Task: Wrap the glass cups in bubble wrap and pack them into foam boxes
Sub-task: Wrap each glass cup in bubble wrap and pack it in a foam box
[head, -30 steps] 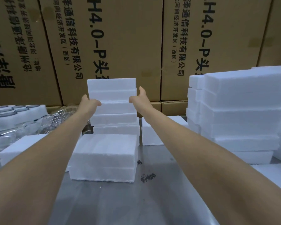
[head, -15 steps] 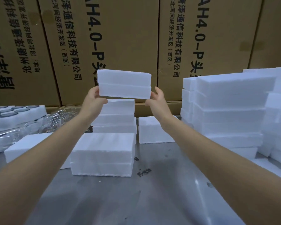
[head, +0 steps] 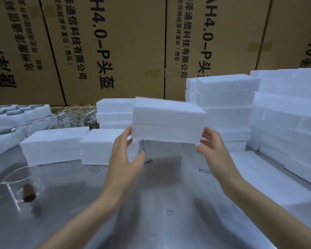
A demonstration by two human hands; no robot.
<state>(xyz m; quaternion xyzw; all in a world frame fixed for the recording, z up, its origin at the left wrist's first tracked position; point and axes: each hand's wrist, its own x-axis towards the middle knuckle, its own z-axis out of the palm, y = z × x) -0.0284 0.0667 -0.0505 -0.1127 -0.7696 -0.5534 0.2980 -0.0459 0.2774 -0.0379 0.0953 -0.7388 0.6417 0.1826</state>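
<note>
Illumination is even and moderately bright, apparently from overhead. The steel tabletop [head: 169, 203] shows broad soft glare and a diffuse dark shadow beneath the raised foam box [head: 169, 121]. White foam stacks [head: 285, 119] are near overexposure with little surface detail. Slight motion blur softens the whole frame. Wide-angle distortion tilts the cardboard cartons [head: 115, 42] at the edges.

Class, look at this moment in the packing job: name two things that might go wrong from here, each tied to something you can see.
1. The foam box hangs above the metal table, held at its ends by the left hand and right hand. It seems to be two stacked halves, which might part.
2. A loose glass cup stands near the table's left edge; a sweeping forearm may knock it.
</note>
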